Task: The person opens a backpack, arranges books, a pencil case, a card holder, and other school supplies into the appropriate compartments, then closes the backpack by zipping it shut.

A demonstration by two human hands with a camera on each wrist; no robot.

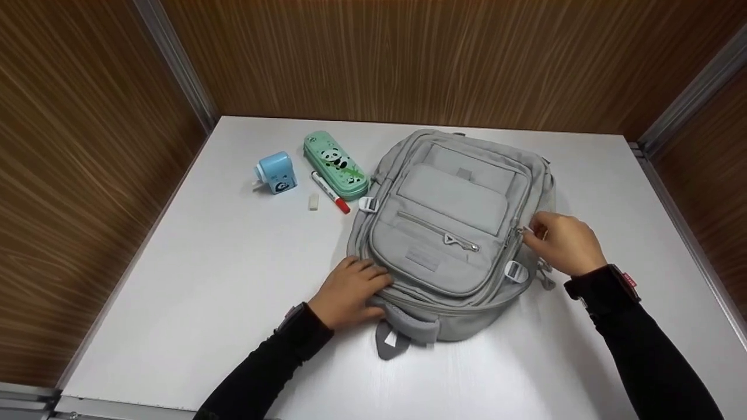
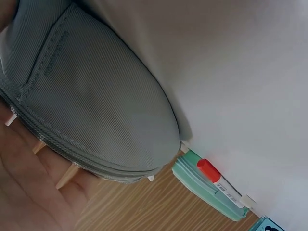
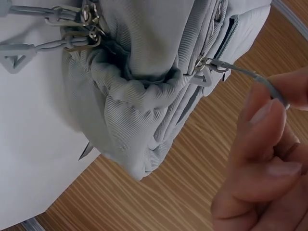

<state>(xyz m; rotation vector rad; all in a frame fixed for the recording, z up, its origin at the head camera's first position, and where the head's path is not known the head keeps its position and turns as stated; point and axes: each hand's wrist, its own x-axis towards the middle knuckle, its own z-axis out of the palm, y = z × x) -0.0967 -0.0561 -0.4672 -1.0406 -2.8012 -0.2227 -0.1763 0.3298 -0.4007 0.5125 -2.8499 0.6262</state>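
A grey backpack [image 1: 449, 233] lies flat on the white table, its carry handle [image 1: 411, 324] toward me. My left hand [image 1: 350, 291] rests on its near left edge with the fingers spread; in the left wrist view the palm [image 2: 33, 178] lies along a zippered rim. At the bag's right side my right hand [image 1: 563, 242] pinches a zipper pull. The right wrist view shows that grey cord pull [image 3: 250, 74] between thumb and forefinger, stretched from its metal slider. More zipper pulls [image 3: 77, 29] hang beside the elastic side pocket [image 3: 139, 91].
Left of the backpack lie a green panda pencil case [image 1: 335, 166], a red-capped marker [image 1: 331, 192] and a small whitish eraser [image 1: 313, 202]. Farther left stands a blue panda-printed pencil sharpener [image 1: 277, 172]. Wood-grain panels [image 1: 408, 64] enclose the table's back and sides.
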